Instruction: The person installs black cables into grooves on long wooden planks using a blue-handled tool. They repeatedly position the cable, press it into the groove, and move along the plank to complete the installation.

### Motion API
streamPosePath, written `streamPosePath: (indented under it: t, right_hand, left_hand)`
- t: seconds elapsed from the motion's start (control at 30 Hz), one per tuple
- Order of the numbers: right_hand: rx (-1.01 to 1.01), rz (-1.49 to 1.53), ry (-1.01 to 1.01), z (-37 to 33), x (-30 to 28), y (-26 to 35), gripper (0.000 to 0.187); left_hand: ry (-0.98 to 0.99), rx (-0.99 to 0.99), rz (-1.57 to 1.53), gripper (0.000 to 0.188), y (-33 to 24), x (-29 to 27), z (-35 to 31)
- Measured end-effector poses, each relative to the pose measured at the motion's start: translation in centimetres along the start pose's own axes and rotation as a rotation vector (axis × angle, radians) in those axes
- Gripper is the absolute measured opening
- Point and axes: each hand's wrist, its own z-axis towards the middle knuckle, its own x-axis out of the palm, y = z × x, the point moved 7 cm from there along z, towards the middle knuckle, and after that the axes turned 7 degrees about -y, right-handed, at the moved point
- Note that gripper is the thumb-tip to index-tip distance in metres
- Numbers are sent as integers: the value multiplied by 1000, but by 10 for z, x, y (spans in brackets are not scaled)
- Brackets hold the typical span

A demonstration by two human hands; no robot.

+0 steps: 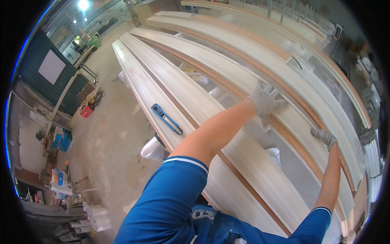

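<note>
My left hand, in a grey work glove, lies across a long white panel with a brown, wood-coloured edge. Its fingers are spread over the panel's face, and the thumb side reaches toward the near edge. Closer to my body on the right, my gloved right hand is closed over the far edge of that same panel; its lower fingers are hidden. A blue and black utility knife rests on the leftmost white panel, left of my left forearm.
Several more long panels lie side by side toward the right, with gaps between some. Left of them is the concrete floor, with a red box and wrapped rolls. A person stands far back.
</note>
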Motion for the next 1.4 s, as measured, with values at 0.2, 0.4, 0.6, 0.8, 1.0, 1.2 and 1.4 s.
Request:
streamPosePath:
  t: [0.2, 0.4, 0.6, 0.8, 1.0, 1.2, 1.4]
  right_hand:
    - [55, 32, -69, -12, 14, -15, 108]
    - [46, 42, -115, -51, 34, 11, 97]
    - [38, -10, -173, -81, 40, 35, 95]
    - [55, -38, -73, -47, 16, -4, 103]
    - [59, -36, -239, -6, -27, -23, 92]
    - [33, -47, -358, -36, -43, -2, 76]
    - [38, -257, -677, -55, -24, 5, 77]
  left_hand:
    - [4, -5, 45, 118, -1, 11, -2]
    - [-11, 55, -21, 113, -2, 10, -14]
    - [-84, 113, -35, 107, -1, 5, -28]
    - [-163, 107, -46, 99, 6, -1, -18]
    - [-189, 37, -46, 90, 11, 6, 18]
    - [-190, -8, -23, 85, 3, 23, 24]
    - [-161, -24, 32, 87, 0, 24, 22]
